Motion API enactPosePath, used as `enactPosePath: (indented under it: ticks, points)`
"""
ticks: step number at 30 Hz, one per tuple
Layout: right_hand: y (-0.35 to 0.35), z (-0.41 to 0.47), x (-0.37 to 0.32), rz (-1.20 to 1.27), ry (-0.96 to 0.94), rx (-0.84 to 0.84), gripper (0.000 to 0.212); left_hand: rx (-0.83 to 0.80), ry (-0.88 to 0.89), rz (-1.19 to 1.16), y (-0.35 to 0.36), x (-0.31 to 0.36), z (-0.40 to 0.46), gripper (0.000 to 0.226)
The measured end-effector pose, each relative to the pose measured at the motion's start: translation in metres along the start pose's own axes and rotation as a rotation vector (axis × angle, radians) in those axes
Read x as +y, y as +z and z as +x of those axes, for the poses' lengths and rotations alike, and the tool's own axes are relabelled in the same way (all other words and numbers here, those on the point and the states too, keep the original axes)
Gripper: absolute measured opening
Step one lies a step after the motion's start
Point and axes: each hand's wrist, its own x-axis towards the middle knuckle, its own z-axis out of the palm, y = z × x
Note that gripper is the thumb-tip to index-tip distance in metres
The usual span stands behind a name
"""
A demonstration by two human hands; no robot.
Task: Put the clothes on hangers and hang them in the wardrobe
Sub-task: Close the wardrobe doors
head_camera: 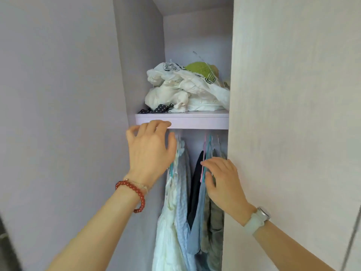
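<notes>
Two hands w/ fingers spread, on hung clothes

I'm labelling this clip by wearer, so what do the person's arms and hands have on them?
Both forearms are bare, no sleeves showing. The left wrist wears a red bead bracelet beside a thin chain bracelet. The right wrist wears a watch with a pale strap and silvery case.

We are looking from a single head-worn camera, facing forward and slightly upward into the open wardrobe, standing close: its shelf is sitting mid-frame, the hanging clothes filling the near lower centre.
</notes>
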Motion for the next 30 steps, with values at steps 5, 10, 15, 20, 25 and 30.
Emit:
enactPosePath:
  ticks: [5,10,15,20,25,30]
  points:
    - [0.059,-0.023,-0.085,0.276,-0.105,-0.116,0.031,0.158,-0.098,0.188,-0.094,-0.062,-0.043,0.028]
    - [0.1,-0.036,-0.153,0.444,-0.216,-0.307,0.034,0.244,-0.323,0.389,-0.148,-0.117,-0.093,0.049]
    - [0.12,-0.05,-0.19,0.55,-0.283,-0.438,0.036,-0.021,-0.705,-0.016,-0.148,-0.138,-0.122,0.081]
    - [0.117,-0.065,-0.17,0.558,-0.236,-0.449,0.034,0.09,-0.635,0.043,-0.143,-0.125,-0.131,0.072]
    - [0.098,-0.076,-0.132,0.605,-0.119,-0.348,0.032,0.148,-0.387,-0.116,-0.12,-0.076,-0.148,0.059]
    - [0.068,-0.081,-0.089,0.608,-0.019,-0.185,0.029,0.059,-0.038,-0.274,-0.084,-0.037,-0.141,0.049]
